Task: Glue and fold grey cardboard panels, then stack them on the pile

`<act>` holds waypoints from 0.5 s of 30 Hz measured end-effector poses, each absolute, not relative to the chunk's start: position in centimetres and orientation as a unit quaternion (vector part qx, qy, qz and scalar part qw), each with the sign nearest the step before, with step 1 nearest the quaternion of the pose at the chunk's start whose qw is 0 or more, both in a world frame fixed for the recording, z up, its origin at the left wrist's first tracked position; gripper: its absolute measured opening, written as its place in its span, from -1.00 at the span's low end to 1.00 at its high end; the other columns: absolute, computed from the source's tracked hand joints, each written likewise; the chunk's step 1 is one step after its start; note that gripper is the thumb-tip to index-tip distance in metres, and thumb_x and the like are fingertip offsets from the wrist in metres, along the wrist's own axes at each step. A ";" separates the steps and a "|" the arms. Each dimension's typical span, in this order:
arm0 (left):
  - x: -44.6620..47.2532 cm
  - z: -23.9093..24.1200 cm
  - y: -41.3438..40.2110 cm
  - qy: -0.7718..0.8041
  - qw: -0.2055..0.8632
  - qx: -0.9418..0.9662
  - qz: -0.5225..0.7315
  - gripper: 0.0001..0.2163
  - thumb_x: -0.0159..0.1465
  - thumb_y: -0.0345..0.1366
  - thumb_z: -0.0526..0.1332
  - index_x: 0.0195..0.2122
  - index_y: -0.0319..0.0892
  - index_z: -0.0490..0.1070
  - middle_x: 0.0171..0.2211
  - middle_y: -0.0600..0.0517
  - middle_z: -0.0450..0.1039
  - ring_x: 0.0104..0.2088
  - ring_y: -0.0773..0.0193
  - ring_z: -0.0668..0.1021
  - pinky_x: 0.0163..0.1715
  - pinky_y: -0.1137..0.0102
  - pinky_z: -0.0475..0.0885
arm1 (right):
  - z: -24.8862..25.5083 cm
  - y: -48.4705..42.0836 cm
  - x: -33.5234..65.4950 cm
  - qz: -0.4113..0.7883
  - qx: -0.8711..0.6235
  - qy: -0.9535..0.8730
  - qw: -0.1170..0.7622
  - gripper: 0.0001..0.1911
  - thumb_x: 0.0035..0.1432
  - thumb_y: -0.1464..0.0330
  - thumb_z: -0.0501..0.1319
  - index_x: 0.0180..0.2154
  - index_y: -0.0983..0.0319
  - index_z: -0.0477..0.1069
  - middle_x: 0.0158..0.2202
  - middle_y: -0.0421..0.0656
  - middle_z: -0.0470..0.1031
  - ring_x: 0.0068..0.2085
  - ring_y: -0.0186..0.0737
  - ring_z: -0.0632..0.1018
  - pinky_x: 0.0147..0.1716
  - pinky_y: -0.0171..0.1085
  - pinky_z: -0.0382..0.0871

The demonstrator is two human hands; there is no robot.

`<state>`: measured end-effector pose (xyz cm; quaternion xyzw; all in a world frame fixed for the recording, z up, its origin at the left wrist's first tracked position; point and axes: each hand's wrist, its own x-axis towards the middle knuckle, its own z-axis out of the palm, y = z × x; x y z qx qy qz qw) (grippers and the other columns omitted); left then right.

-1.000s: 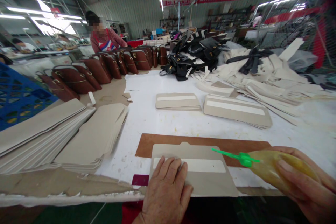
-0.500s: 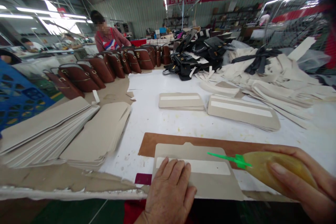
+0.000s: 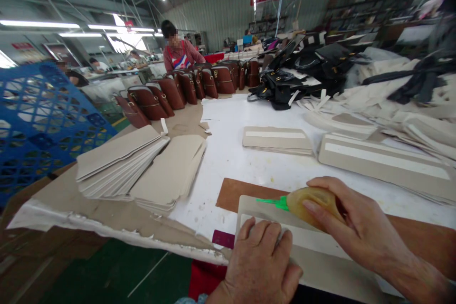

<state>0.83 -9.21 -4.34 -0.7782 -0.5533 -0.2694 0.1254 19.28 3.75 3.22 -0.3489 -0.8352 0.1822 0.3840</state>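
Note:
My left hand (image 3: 261, 263) lies flat, fingers spread, on a grey board piece with a white strip (image 3: 320, 256) at the table's near edge. That piece rests on a brown board (image 3: 231, 193). My right hand (image 3: 356, 228) is wrapped round a yellow squeeze bottle (image 3: 309, 202). Its green nozzle (image 3: 272, 201) points left and hovers over the upper left corner of the grey piece.
Two fanned stacks of grey boards (image 3: 142, 166) lie to the left, with a blue crate (image 3: 39, 118) beyond them. More strip-marked piles (image 3: 278, 138) sit mid-table. Brown bags (image 3: 178, 90) and black bags (image 3: 285, 80) line the far side, where a person (image 3: 178, 52) works.
My right hand has carried the bottle leftward, so the nozzle now reaches the piece's upper left corner. The camera has swung left. My left hand stays pressed on the piece.

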 end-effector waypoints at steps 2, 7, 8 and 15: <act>0.9 -4.6 -9.2 -0.550 0.128 -0.778 -0.274 -0.63 0.49 0.00 0.22 0.14 -0.15 0.50 0.01 0.02 0.62 -0.01 0.11 0.60 0.15 0.13 0.43 | 3.3 4.2 18.2 0.185 -0.334 -0.845 0.374 -0.76 0.41 0.08 0.23 -0.10 0.09 0.47 -0.36 -0.21 0.60 -0.45 -0.16 0.58 -0.49 -0.20 0.45; 0.8 -4.8 -9.0 -0.548 0.129 -0.778 -0.277 -0.64 0.48 -0.01 0.23 0.11 -0.16 0.50 0.00 0.02 0.61 -0.03 0.11 0.60 0.10 0.12 0.45 | 3.6 5.0 16.2 0.191 -0.314 -0.858 0.359 -0.74 0.41 0.07 0.20 -0.14 0.11 0.46 -0.39 -0.22 0.58 -0.48 -0.16 0.56 -0.49 -0.20 0.42; 0.8 -4.8 -9.0 -0.547 0.132 -0.779 -0.277 -0.64 0.48 -0.01 0.22 0.11 -0.16 0.50 0.00 0.01 0.61 -0.04 0.11 0.60 0.09 0.13 0.46 | 3.6 5.1 15.8 0.192 -0.311 -0.860 0.356 -0.73 0.41 0.06 0.19 -0.15 0.11 0.45 -0.40 -0.22 0.58 -0.48 -0.16 0.56 -0.49 -0.19 0.42; 0.9 -4.9 -9.0 -0.549 0.141 -0.778 -0.271 -0.64 0.46 -0.01 0.25 0.11 -0.16 0.49 -0.01 0.03 0.59 -0.03 0.12 0.58 0.12 0.14 0.44 | 3.5 5.6 14.7 0.188 -0.315 -0.870 0.328 -0.69 0.41 0.04 0.14 -0.14 0.12 0.44 -0.37 -0.18 0.60 -0.41 -0.10 0.61 -0.41 -0.14 0.45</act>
